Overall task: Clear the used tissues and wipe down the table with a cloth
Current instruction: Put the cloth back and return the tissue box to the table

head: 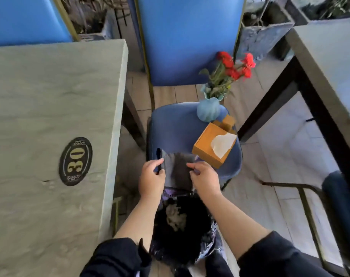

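Note:
A dark grey cloth (176, 168) hangs spread between my two hands over the front of a blue chair seat (174, 130). My left hand (151, 179) pinches its left edge and my right hand (205, 179) pinches its right edge. Right below my hands stands a bin lined with a black bag (190, 232), with crumpled used tissues (175, 217) inside. The grey stone table (50, 116) with a number plate "30" (75, 161) lies to my left, and faint spots show on its surface near the plate.
On the chair seat stand a blue vase with red flowers (208, 110) and an orange tissue box (215, 145). Blue chair backs (188, 37) rise behind. A second table (330, 66) with dark legs is at the right, with another chair (340, 198) near it.

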A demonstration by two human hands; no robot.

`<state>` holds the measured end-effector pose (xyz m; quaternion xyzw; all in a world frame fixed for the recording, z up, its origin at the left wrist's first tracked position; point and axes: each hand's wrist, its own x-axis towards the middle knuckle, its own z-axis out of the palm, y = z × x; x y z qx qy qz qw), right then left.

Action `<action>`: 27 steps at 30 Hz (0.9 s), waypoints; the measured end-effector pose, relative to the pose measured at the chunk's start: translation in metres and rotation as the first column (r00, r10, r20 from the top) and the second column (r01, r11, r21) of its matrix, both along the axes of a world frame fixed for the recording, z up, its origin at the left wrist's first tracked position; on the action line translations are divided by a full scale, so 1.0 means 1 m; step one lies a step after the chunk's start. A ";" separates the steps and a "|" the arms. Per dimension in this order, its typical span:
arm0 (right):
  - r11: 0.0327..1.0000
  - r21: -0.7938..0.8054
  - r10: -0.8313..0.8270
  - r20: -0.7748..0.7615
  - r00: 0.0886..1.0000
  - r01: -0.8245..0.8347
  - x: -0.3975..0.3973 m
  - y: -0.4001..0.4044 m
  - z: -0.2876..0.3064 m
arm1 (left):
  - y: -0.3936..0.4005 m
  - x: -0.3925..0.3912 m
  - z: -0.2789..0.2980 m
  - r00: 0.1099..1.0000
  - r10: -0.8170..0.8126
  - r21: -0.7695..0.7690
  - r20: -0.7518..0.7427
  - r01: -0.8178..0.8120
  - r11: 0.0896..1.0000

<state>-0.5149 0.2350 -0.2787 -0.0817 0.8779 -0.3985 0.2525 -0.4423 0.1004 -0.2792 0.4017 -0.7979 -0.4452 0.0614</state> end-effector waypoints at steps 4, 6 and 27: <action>0.976 0.098 0.199 -0.040 0.979 -0.194 -0.038 -0.029 -0.049 | -0.024 -0.027 -0.056 0.998 0.055 0.088 -0.010 -0.054 0.995; 0.946 0.154 0.294 -0.035 0.955 -0.285 -0.051 -0.034 -0.068 | -0.033 -0.037 -0.078 0.998 0.058 0.121 -0.010 -0.057 0.991; 0.997 0.022 0.076 -0.120 0.990 -0.074 -0.048 0.050 -0.062 | 0.010 -0.079 -0.074 0.849 -0.343 0.079 0.402 0.341 0.937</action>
